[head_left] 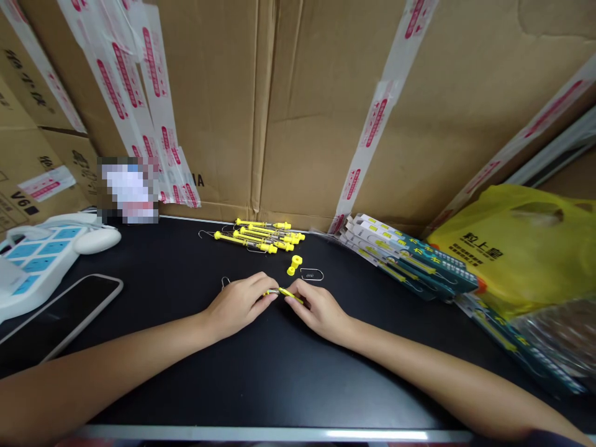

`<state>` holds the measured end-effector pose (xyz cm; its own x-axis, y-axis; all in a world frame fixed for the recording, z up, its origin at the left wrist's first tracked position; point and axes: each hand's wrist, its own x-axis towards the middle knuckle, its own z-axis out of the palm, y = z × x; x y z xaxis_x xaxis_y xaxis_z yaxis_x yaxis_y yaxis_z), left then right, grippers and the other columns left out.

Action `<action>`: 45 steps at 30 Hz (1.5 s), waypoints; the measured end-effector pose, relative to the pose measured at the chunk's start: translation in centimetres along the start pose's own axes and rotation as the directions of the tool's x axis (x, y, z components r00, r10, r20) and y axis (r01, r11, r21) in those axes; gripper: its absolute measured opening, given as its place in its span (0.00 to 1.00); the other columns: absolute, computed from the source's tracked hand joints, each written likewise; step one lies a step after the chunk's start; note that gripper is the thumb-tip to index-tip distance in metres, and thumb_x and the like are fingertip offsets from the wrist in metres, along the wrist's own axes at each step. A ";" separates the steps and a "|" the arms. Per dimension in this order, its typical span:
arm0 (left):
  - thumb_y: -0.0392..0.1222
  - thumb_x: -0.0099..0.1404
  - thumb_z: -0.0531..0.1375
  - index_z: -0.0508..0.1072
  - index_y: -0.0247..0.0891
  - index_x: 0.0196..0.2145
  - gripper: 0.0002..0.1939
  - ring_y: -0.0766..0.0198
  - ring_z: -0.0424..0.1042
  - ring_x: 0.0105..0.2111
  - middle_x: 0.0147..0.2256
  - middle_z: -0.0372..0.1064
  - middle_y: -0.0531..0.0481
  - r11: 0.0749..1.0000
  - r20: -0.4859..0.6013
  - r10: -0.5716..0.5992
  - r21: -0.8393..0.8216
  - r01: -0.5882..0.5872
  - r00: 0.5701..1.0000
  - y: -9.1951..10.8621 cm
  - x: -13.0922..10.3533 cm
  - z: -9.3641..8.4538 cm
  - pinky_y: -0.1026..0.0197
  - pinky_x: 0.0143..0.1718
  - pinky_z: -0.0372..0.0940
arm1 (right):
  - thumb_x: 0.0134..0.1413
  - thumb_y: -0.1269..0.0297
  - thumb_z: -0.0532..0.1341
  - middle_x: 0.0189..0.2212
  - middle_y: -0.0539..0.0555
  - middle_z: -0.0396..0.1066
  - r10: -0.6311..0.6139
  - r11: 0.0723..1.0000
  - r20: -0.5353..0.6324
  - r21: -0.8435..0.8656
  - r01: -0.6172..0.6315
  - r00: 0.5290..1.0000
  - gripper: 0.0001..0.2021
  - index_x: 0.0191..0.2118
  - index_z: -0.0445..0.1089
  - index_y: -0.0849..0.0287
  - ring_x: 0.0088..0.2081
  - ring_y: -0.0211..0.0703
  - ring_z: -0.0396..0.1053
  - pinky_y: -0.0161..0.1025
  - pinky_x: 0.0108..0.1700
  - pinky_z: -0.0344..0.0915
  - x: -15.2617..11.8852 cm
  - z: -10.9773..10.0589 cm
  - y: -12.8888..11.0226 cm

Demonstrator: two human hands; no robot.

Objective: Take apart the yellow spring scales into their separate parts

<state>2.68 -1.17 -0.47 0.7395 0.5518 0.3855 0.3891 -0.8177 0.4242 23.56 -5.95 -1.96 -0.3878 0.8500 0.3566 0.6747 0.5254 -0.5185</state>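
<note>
My left hand is closed in a pinch on a spring scale's metal part, with a bit of yellow beside it. Behind its knuckles a wire hook sticks out. Between the fingers of my right hand is a slim yellow rod, its left end meeting the metal part. Just beyond my fingers lie small yellow caps and a bent wire loop. Several yellow spring scales with hooks lie in a pile farther back. My fingers partly hide the held pieces.
Stacked printed boxes and a yellow plastic bag stand right on the black table. At left are a white power strip and a phone. Large cardboard boxes form the back wall.
</note>
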 end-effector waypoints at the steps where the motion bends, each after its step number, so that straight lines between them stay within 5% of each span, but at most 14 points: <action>1: 0.41 0.70 0.47 0.66 0.40 0.42 0.09 0.67 0.68 0.36 0.38 0.66 0.52 1.000 0.005 0.005 0.009 -0.005 1.000 -0.1 0.0 0.1 0.66 0.37 0.62 | 0.62 0.64 0.51 0.25 0.48 0.63 0.005 1.000 0.004 0.006 -0.005 1.000 0.06 0.34 0.60 0.57 0.25 0.35 0.59 0.32 0.28 0.55 0.0 0.0 0.0; 14: 0.42 0.70 0.47 0.67 0.41 0.41 0.11 0.68 0.70 0.32 0.34 0.68 0.55 0.974 0.003 0.094 0.209 -0.092 0.996 -0.8 0.0 0.5 0.68 0.31 0.60 | 0.64 0.59 0.49 0.25 0.48 0.61 0.059 0.954 0.101 0.287 -0.086 0.993 0.12 0.33 0.62 0.60 0.27 0.34 0.58 0.32 0.31 0.55 0.3 -0.5 0.2; 23: 0.39 0.70 0.48 0.68 0.42 0.44 0.11 0.70 0.71 0.31 0.35 0.69 0.54 0.911 -0.019 0.222 0.362 -0.200 0.975 -1.3 0.1 0.4 0.69 0.32 0.61 | 0.62 0.52 0.51 0.20 0.45 0.55 0.123 0.749 0.238 0.615 -0.247 0.963 0.17 0.31 0.62 0.62 0.22 0.32 0.53 0.32 0.25 0.51 0.2 -0.6 -0.4; 27: 0.40 0.70 0.48 0.68 0.40 0.43 0.10 0.69 0.72 0.34 0.36 0.70 0.54 0.920 -0.071 0.205 0.355 -0.167 0.976 -1.7 0.2 0.2 0.68 0.33 0.62 | 0.61 0.52 0.52 0.20 0.46 0.56 0.116 0.726 0.228 0.645 -0.239 0.967 0.17 0.31 0.63 0.62 0.22 0.32 0.53 0.32 0.26 0.51 0.1 -0.4 -0.7; 31: 0.43 0.70 0.49 0.68 0.40 0.42 0.10 0.68 0.72 0.35 0.37 0.71 0.54 0.943 -0.083 0.139 0.315 -0.106 0.987 -1.8 0.2 -0.1 0.68 0.34 0.63 | 0.61 0.54 0.53 0.23 0.48 0.59 0.218 0.824 -0.071 0.549 -0.144 0.973 0.15 0.30 0.65 0.61 0.25 0.34 0.56 0.33 0.29 0.55 0.5 -1.1 0.5; 36: 0.46 0.70 0.47 0.68 0.42 0.44 0.12 0.67 0.73 0.35 0.36 0.72 0.55 0.952 -0.086 0.117 0.295 -0.086 0.989 -2.0 0.1 0.0 0.66 0.34 0.63 | 0.58 0.55 0.54 0.26 0.50 0.63 0.323 0.923 -0.380 0.327 -0.200 0.867 0.14 0.32 0.67 0.60 0.28 0.38 0.60 0.35 0.32 0.57 1.7 -3.1 4.4; 39: 0.47 0.70 0.47 0.67 0.43 0.44 0.13 0.66 0.74 0.34 0.37 0.73 0.55 0.958 -0.084 0.090 0.281 -0.063 0.992 -2.1 0.0 0.1 0.67 0.33 0.63 | 0.57 0.57 0.55 0.26 0.51 0.62 0.290 0.957 -0.403 0.099 -0.273 0.868 0.13 0.29 0.68 0.60 0.27 0.39 0.59 0.36 0.31 0.56 1.9 -3.8 6.6; 45: 0.46 0.69 0.49 0.67 0.42 0.42 0.11 0.69 0.72 0.26 0.32 0.73 0.57 0.973 -0.077 0.027 0.229 -0.008 0.997 -1.4 0.1 -0.3 0.68 0.26 0.60 | 0.57 0.63 0.54 0.30 0.53 0.62 0.218 0.951 -0.243 -0.166 -0.262 0.945 0.11 0.38 0.73 0.57 0.34 0.42 0.63 0.38 0.37 0.60 1.9 -3.5 7.3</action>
<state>2.05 0.10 -0.76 0.7050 0.5407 0.4589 0.4983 -0.8381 0.2221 29.98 -0.65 -2.32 -0.0670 0.9083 0.4130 0.8475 0.2702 -0.4569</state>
